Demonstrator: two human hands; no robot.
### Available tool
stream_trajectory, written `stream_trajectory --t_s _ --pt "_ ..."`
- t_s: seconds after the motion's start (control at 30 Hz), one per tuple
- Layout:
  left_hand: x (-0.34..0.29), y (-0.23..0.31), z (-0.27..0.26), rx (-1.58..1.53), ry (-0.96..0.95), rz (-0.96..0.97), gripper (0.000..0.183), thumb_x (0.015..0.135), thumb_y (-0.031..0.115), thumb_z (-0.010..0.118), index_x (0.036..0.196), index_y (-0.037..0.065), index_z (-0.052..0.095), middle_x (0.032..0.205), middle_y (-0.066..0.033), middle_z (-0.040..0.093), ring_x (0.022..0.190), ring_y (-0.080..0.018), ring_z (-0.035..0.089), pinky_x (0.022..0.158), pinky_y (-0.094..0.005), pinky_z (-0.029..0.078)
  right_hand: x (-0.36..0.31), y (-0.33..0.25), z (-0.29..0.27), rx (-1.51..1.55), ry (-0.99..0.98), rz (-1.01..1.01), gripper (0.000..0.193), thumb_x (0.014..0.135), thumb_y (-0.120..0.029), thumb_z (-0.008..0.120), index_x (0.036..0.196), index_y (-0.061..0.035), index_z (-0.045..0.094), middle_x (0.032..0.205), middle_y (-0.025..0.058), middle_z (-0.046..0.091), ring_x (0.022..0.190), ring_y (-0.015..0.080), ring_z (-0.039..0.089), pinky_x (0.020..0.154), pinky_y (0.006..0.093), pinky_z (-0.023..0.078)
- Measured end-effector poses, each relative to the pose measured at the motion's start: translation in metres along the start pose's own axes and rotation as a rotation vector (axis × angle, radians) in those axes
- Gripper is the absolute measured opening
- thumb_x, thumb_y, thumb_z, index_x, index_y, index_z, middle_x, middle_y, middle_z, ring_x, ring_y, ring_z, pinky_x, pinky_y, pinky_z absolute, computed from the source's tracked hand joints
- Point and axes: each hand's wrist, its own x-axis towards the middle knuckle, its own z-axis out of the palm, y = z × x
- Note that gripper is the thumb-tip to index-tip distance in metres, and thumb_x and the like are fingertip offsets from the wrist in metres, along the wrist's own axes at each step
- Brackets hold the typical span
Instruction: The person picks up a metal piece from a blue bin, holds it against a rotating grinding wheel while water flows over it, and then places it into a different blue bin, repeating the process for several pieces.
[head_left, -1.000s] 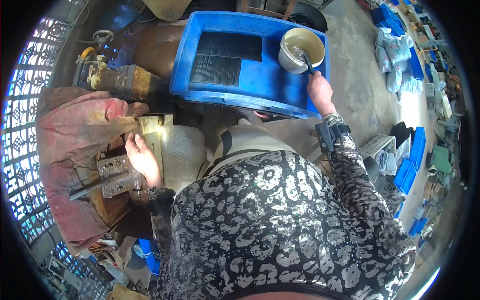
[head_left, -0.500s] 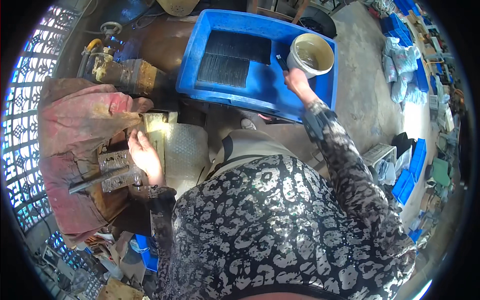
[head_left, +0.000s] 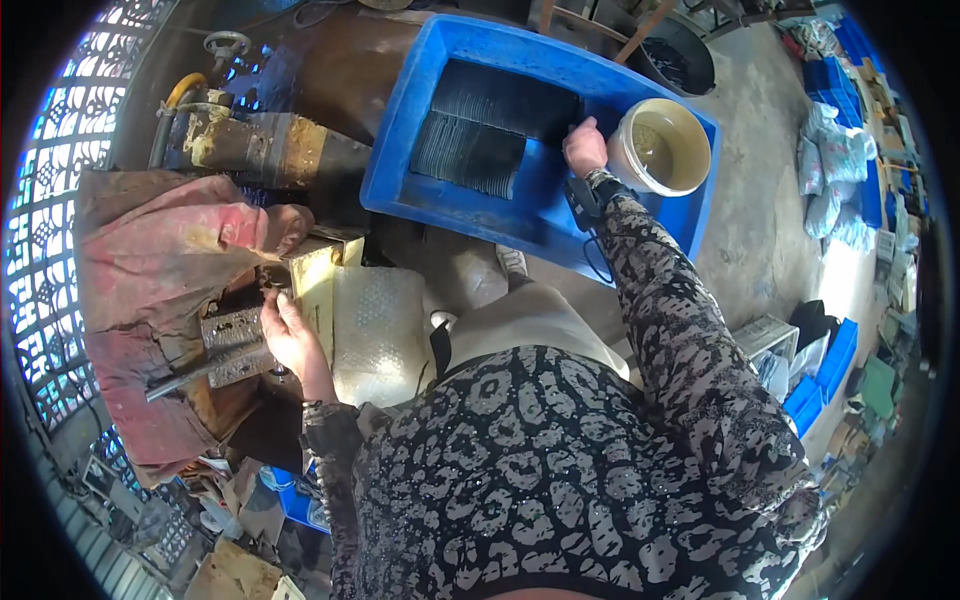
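Observation:
Over the blue tub (head_left: 545, 235), my right hand (head_left: 585, 148) is closed at the right end of the upper row of thin black pieces (head_left: 508, 98). Whatever its fingers hold is hidden by the hand. A second, shorter row of black pieces (head_left: 467, 153) lies closely packed just below. Beside my right hand stands a cream bucket (head_left: 660, 147) with murky liquid in it. On the left, my left hand (head_left: 293, 340) has its fingers stretched out. It rests by a grimy metal block (head_left: 232, 330) with a bar (head_left: 175, 383) sticking out of it.
A stained red cloth (head_left: 150, 300) drapes over the machine at left. Bubble wrap (head_left: 378, 325) covers a surface by my left hand. Behind stands a rusty machine part (head_left: 290, 150). Bags (head_left: 835, 165) and blue bins (head_left: 825, 375) line the right side.
My right hand has moved left, from beside the bucket to the end of the upper row. The black piece with a shiny tip seen in it earlier is now hidden. The view has shifted slightly.

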Motion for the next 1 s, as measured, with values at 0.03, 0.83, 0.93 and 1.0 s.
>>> stream_trajectory --t_s 0.03,0.83,0.93,1.0 --pt "0.001 -0.002 0.001 0.030 -0.007 0.009 0.045 0.098 0.036 0.052 0.118 -0.005 0.059 0.112 -0.0195 0.063 0.100 -0.0294 0.060 0.089 -0.0377 0.047 0.001 -0.002 0.002 -0.075 -0.072 -0.031 0.040 0.098 -0.032 0.039 0.119 0.0010 0.047 0.117 0.0245 0.062 0.109 0.0402 0.060 0.093 0.0477 0.046" --pt "-0.005 0.002 -0.014 0.189 0.028 0.033 0.040 0.099 0.033 0.048 0.109 -0.002 0.065 0.100 -0.0201 0.067 0.091 -0.0342 0.063 0.082 -0.0400 0.048 0.000 0.052 0.040 0.141 -0.213 -0.024 0.046 0.095 -0.037 0.048 0.118 0.0023 0.048 0.103 0.0224 0.065 0.083 0.0354 0.067 0.072 0.0451 0.055" --pt "-0.007 0.003 -0.017 0.221 0.057 0.076 0.040 0.099 0.034 0.049 0.108 -0.002 0.065 0.099 -0.0201 0.066 0.091 -0.0344 0.063 0.082 -0.0402 0.048 0.014 0.062 0.063 0.110 -0.123 -0.022 0.032 0.095 -0.027 0.052 0.111 0.0002 0.048 0.087 0.0193 0.065 0.064 0.0291 0.066 0.053 0.0419 0.056" --pt "-0.006 0.005 -0.017 0.240 0.058 0.042 0.041 0.099 0.035 0.049 0.107 -0.002 0.065 0.098 -0.0203 0.066 0.090 -0.0352 0.062 0.081 -0.0407 0.048 0.018 0.069 0.069 0.196 -0.106 -0.073 0.025 0.095 -0.024 0.053 0.105 -0.0008 0.048 0.078 0.0182 0.064 0.059 0.0272 0.065 0.046 0.0403 0.056"
